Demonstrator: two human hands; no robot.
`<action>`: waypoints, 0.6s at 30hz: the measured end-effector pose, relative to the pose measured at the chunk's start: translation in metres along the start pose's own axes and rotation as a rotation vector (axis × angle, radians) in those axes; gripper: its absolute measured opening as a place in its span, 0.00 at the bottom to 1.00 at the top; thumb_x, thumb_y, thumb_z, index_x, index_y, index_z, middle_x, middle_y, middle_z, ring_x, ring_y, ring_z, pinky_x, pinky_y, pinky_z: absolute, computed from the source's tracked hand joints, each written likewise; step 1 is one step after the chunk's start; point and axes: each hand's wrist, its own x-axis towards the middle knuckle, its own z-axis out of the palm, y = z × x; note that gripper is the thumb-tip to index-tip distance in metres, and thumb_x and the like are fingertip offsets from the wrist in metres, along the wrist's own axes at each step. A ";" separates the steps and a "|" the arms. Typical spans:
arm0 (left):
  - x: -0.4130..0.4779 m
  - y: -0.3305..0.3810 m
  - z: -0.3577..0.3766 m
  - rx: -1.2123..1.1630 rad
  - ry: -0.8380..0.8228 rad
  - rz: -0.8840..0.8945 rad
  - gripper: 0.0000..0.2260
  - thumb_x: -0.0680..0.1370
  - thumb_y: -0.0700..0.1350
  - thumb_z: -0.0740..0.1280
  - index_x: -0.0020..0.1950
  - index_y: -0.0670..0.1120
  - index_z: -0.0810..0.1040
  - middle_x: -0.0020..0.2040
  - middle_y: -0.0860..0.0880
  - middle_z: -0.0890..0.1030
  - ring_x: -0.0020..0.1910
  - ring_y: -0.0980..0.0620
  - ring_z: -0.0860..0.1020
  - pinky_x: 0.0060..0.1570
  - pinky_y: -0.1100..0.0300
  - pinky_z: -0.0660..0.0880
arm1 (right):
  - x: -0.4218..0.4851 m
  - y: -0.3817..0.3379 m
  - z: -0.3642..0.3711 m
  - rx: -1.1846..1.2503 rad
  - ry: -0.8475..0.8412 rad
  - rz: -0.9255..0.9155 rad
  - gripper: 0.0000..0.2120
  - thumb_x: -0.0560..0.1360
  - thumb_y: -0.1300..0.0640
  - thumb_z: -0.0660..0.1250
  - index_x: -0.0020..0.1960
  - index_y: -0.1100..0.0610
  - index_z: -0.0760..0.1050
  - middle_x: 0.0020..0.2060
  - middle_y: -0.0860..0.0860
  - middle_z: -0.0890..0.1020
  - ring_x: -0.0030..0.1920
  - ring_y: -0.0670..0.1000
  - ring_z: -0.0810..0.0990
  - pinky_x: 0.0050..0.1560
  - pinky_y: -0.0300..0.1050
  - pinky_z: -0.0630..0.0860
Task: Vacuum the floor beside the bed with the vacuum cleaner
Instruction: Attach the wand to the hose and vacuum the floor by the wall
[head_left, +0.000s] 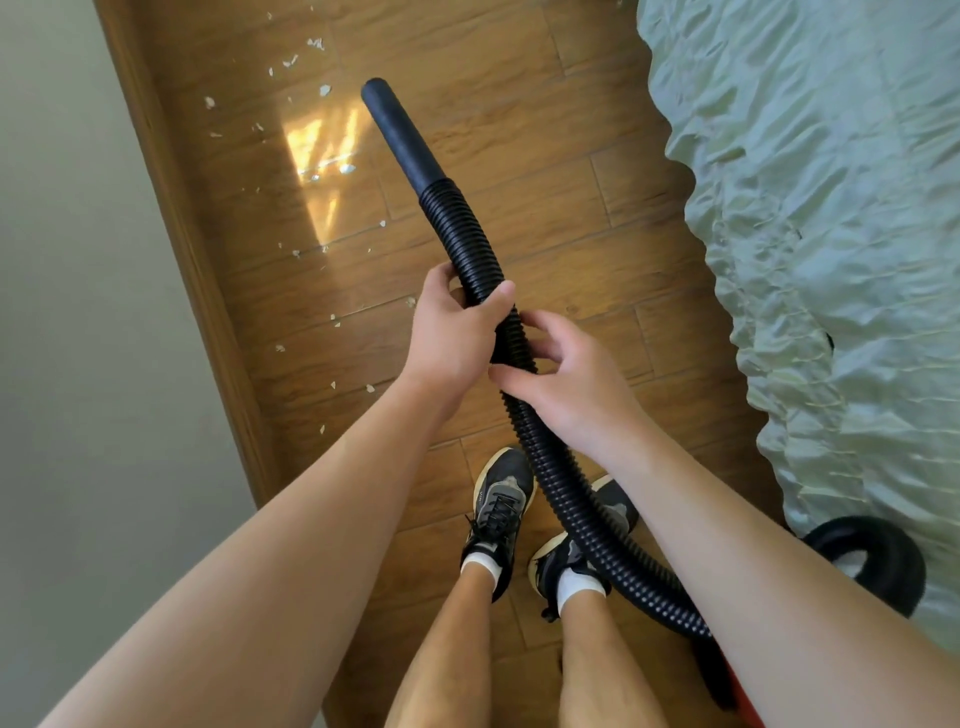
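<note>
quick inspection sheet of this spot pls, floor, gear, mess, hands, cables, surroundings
surface: wooden plank floor, sunlit patch among the scraps
job's things: black ribbed hose ending in a smooth nozzle, aimed ahead along the floor
clutter: white scraps scattered on the left, near the baseboard
grippers: left hand grips the hose; right hand holds it just behind
cables: nothing seen
surroundings: bed with pale green cover on the right; wall on the left
</note>
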 end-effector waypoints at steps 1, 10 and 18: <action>-0.002 -0.003 0.000 -0.017 -0.019 -0.016 0.20 0.80 0.44 0.71 0.70 0.46 0.70 0.55 0.47 0.83 0.52 0.48 0.85 0.50 0.53 0.83 | 0.003 -0.002 0.002 -0.003 0.001 -0.008 0.26 0.74 0.51 0.74 0.70 0.41 0.71 0.53 0.40 0.82 0.48 0.44 0.84 0.50 0.50 0.84; 0.007 -0.007 -0.007 -0.039 -0.030 -0.076 0.20 0.77 0.45 0.74 0.67 0.43 0.74 0.55 0.48 0.83 0.54 0.49 0.84 0.59 0.46 0.81 | -0.008 0.015 0.007 -0.053 0.039 -0.008 0.27 0.74 0.54 0.75 0.70 0.42 0.71 0.55 0.38 0.78 0.50 0.41 0.80 0.50 0.42 0.79; 0.022 0.014 -0.007 -0.061 0.052 -0.077 0.14 0.78 0.52 0.73 0.57 0.47 0.75 0.51 0.46 0.82 0.51 0.45 0.84 0.58 0.41 0.80 | -0.030 0.032 0.011 -0.031 0.024 0.013 0.27 0.73 0.55 0.77 0.66 0.37 0.70 0.55 0.34 0.78 0.46 0.44 0.83 0.53 0.53 0.82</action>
